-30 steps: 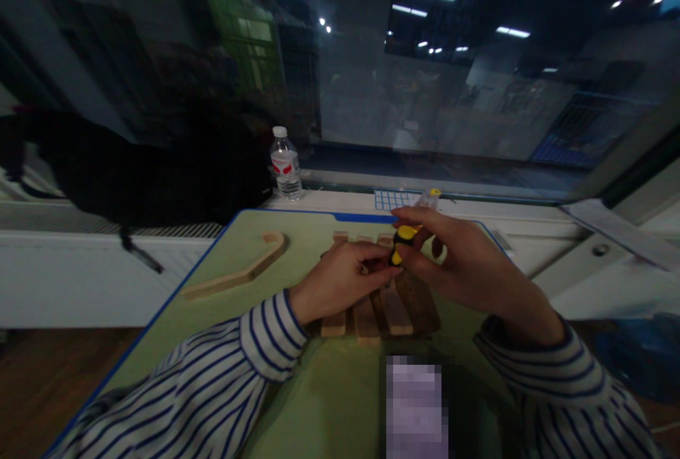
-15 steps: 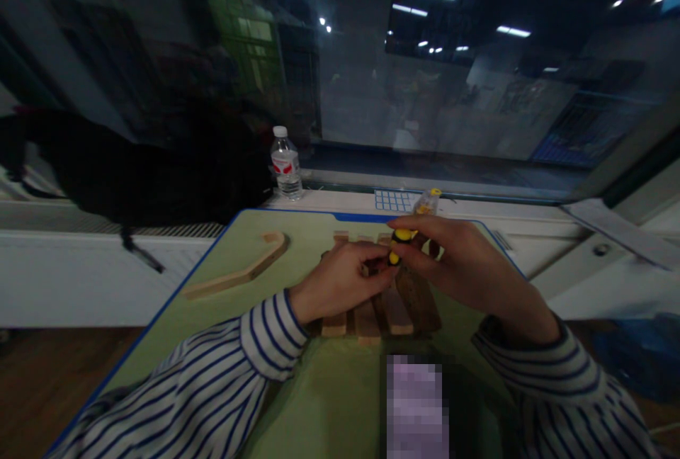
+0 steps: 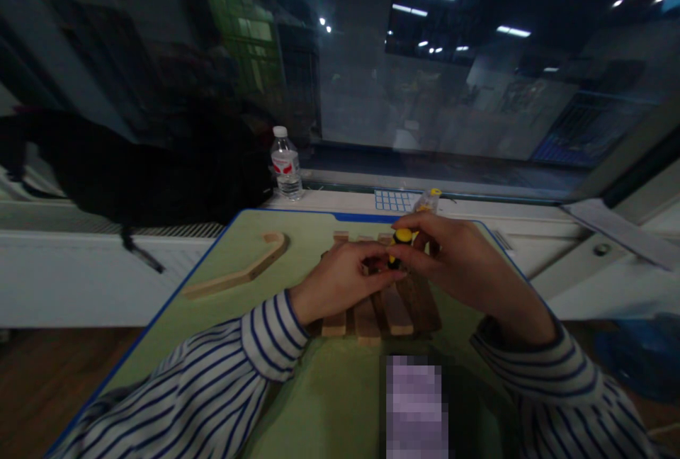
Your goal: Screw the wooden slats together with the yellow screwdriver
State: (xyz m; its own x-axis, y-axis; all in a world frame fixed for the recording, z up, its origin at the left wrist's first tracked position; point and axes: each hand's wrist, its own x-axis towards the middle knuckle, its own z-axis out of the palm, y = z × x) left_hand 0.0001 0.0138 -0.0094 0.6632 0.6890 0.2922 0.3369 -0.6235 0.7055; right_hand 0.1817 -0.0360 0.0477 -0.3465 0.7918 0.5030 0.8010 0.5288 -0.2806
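Screwdriver [image 3: 399,241] lowered; right hand [image 3: 457,265] grips it, left hand [image 3: 340,282] pinched shut; mat [image 3: 212,307] open left.

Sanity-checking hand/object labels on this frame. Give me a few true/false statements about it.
1. The right hand grips a stubby yellow-and-black screwdriver over the slatted wooden panel. True.
2. The left hand rests on the curved wooden strip. False: the strip lies apart from it, further left on the green mat; the left hand is at the panel, beside the screwdriver's lower end.
3. The clear plastic water bottle with a red label stands upright on the white sill. True.
4. That bottle is uncapped. False: its white cap is on.
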